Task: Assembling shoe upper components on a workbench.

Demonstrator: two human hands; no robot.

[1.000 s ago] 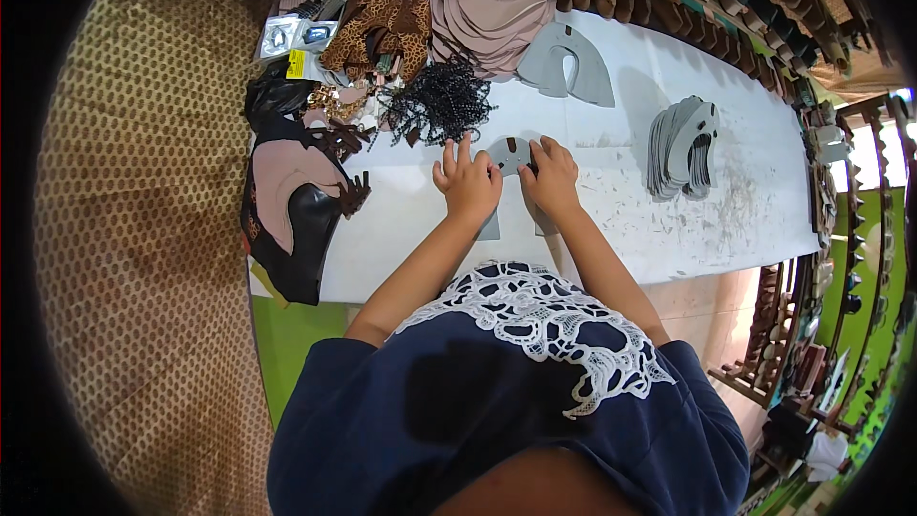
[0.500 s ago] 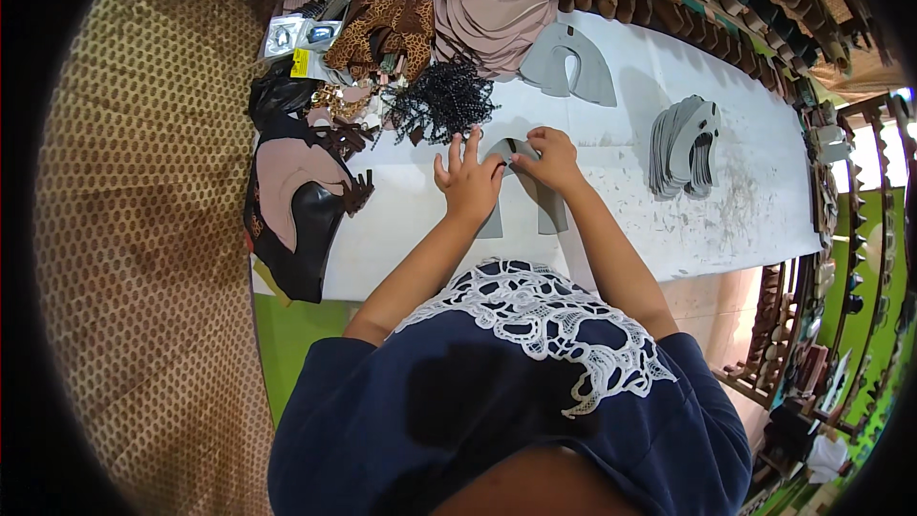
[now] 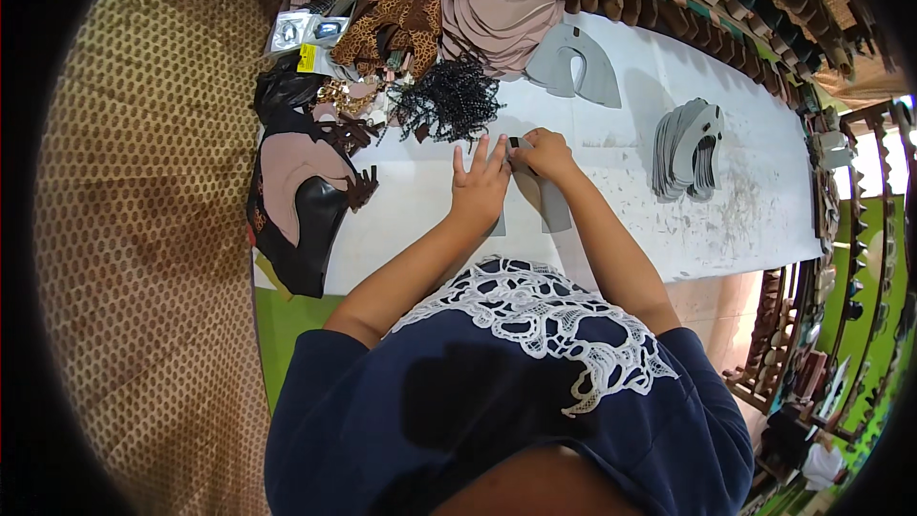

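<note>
A grey U-shaped piece, like a shoe upper (image 3: 556, 208), lies on the white-covered table in front of me, its two legs pointing toward me. A small dark strip (image 3: 516, 142) sits at the top of its curve. My left hand (image 3: 480, 182) rests over the left side of the piece, fingers spread and stretched out. Beside the strip, my right hand (image 3: 546, 155) has its fingers bent and drawn together, pressing or pinching the top edge. The fingertips partly hide the spot where they touch.
Grey pieces lie stacked at the right (image 3: 686, 151), with another grey group (image 3: 573, 65) farther back. Black beaded strands (image 3: 447, 100), pinkish pieces (image 3: 499, 11) and leopard-print pieces (image 3: 390, 24) crowd the back left. A black-and-pink bundle (image 3: 298, 201) sits left. Racks of shoes (image 3: 707, 14) line the far side.
My left hand has straightened its fingers and moved slightly right over the piece. My right hand has closed in beside the dark strip. The whole view has shifted a little.
</note>
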